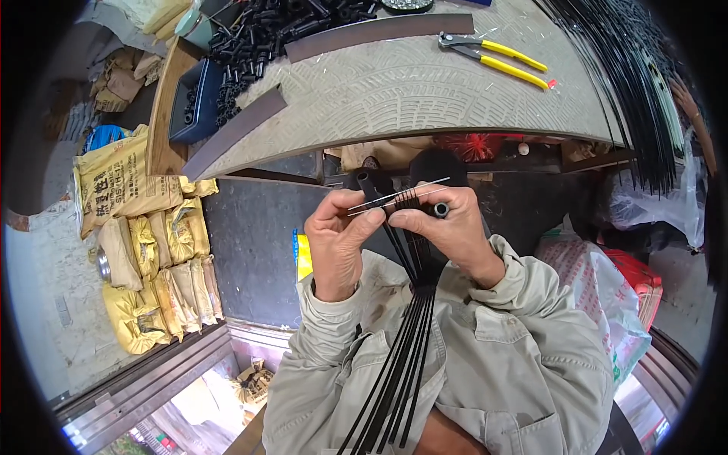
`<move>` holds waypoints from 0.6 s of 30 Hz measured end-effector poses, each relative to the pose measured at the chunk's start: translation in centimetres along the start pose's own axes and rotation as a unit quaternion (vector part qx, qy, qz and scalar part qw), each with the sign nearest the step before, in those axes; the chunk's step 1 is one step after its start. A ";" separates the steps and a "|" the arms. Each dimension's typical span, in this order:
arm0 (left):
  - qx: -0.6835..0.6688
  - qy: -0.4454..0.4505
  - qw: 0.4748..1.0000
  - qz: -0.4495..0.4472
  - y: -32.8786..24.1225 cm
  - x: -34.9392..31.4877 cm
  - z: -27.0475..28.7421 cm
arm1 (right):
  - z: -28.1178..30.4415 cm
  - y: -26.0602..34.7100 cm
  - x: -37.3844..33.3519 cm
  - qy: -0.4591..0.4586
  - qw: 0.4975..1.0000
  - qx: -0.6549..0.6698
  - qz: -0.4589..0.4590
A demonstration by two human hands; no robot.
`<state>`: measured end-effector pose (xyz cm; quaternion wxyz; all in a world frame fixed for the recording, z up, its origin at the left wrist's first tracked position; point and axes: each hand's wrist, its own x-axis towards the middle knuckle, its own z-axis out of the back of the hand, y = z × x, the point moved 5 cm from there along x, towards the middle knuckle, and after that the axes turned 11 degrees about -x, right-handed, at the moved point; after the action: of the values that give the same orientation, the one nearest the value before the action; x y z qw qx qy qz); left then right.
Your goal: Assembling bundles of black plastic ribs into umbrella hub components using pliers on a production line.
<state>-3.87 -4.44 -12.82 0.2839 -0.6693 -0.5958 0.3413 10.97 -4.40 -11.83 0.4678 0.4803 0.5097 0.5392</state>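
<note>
The fingers (368, 221) of the left hand (337, 236) are bent in a pinch around a thin pale rod (428, 186), with a black tube (365, 183) rising beside them. The right hand (456, 231) is curled too, thumb and forefinger closed at the bundle of black rods (409, 341); a second tube (440, 210) shows its round open end there. Exactly which fingers bear each tube I cannot tell.

The hands work above the person's lap, just short of a grey tabletop (371, 91) patterned with raised, curved ridges. On it lie yellow-handled pliers (504, 62), two flat brownish strips, a heap of short black tubes (262, 38) and a blue bin (199, 106). Long black rods (637, 91) hang over the right edge. Stuffed yellow sacks (114, 186) crowd the left side beside a dark mat (254, 243); at right sit crinkled plastic bags (599, 284).

The rods are slim, straight and smooth, the tubes thicker and hollow, the sleeves creased cloth. The bundle's long axis runs from between the hands down across the lap, veering slightly left and fanning out toward the lower edge. The pale rod crosses its upper part, slanting up to the right.
</note>
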 end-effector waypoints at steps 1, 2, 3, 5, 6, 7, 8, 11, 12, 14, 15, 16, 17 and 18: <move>0.002 0.003 1.000 -0.006 0.0 -0.1 0.1 | 0.0 0.2 -0.1 -0.015 0.999 -0.028 0.021; 0.004 0.008 1.000 -0.010 0.0 -0.1 0.2 | -0.1 0.0 -0.2 -0.018 0.999 -0.028 0.020; 0.005 0.009 1.000 -0.008 0.0 -0.2 0.0 | -0.1 0.0 -0.3 -0.018 0.999 -0.032 0.036; 0.024 0.016 0.999 -0.037 -0.2 -0.5 -0.8 | -0.5 -0.1 -0.3 -0.019 0.998 -0.036 0.052; 0.024 0.017 0.999 -0.036 0.1 -0.5 -0.8 | -0.7 -0.4 -0.2 -0.036 0.999 0.017 0.028; 0.021 0.009 0.999 -0.034 0.4 -0.6 -0.6 | -0.7 -0.6 -0.2 -0.052 0.996 0.070 0.005; 0.017 0.002 0.999 -0.032 0.6 -0.6 -0.4 | -0.8 -0.5 -0.2 -0.054 0.996 0.070 0.004; -0.009 0.015 0.999 -0.042 0.6 -0.8 -0.6 | -0.6 -0.5 -0.3 -0.063 0.995 0.075 0.005; -0.009 0.017 0.999 -0.041 0.6 -0.8 -0.6 | -0.5 -0.8 -0.2 -0.017 0.998 0.065 0.015; -0.031 0.017 0.999 -0.026 0.9 -0.8 -0.2 | -0.7 -1.0 -0.1 0.029 0.998 0.055 0.024; -0.031 0.015 0.999 -0.025 1.0 -0.8 -0.1 | -0.7 -1.0 -0.2 0.033 0.997 0.061 0.020; -0.027 0.008 0.999 -0.033 1.0 -0.8 0.1 | -0.8 -1.1 -0.2 0.038 0.997 0.067 0.016; -0.023 0.002 0.999 -0.042 1.0 -0.9 0.3 | -0.8 -0.9 -0.2 0.038 0.997 0.067 0.015; -0.023 0.001 0.999 -0.042 1.1 -1.0 0.4 | -0.8 -0.6 -0.2 0.033 0.998 0.045 0.018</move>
<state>-3.56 -5.54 -13.83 0.2834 -0.6504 -0.6307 0.3144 10.24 -4.68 -12.41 0.4190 0.4920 0.5401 0.5391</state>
